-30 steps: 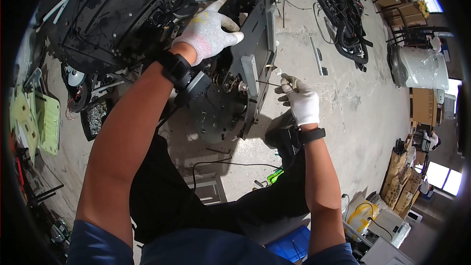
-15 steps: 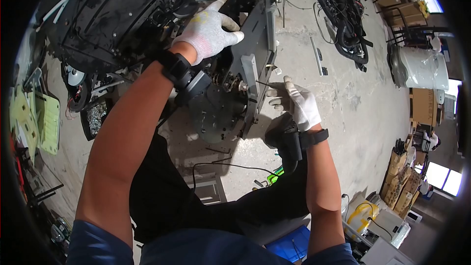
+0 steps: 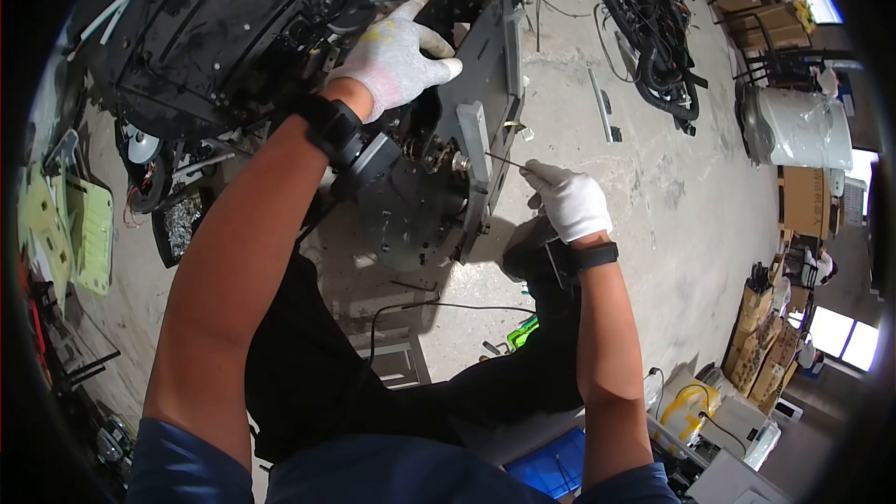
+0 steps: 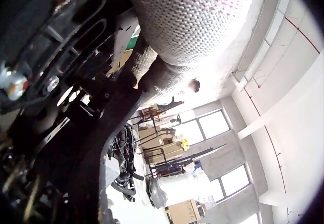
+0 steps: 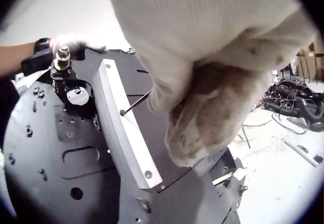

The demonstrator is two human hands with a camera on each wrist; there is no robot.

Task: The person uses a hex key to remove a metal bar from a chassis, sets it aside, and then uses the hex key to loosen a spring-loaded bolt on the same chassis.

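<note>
A black metal frame (image 3: 492, 61) stands tilted on the floor before the person. My gloved left hand (image 3: 392, 61) grips its upper edge, thumb lying toward the plate; the left wrist view shows the glove's fingers (image 4: 139, 64) bent over the frame. In my right hand (image 3: 571, 205) a thin dark hex key (image 5: 135, 103) is pinched between thumb and fingers. Its tip sits in the middle hole of a silver bar (image 5: 131, 138) fixed to the plate. A bolt with stacked nuts (image 5: 63, 57) sticks up beside the bar. The glove hides the key's near end.
A large black panel (image 3: 215, 28) lies at the upper left, with a tray of small hardware (image 3: 182, 224) below it. A wiring bundle (image 3: 653, 56) and a metal strip (image 3: 605, 105) lie on the floor to the right. A black cable (image 3: 448, 305) crosses near the knees.
My right hand's fingers spread open around the hex key, then closed on it again, the hand turning at the wrist. My left hand stayed in place on the frame.
</note>
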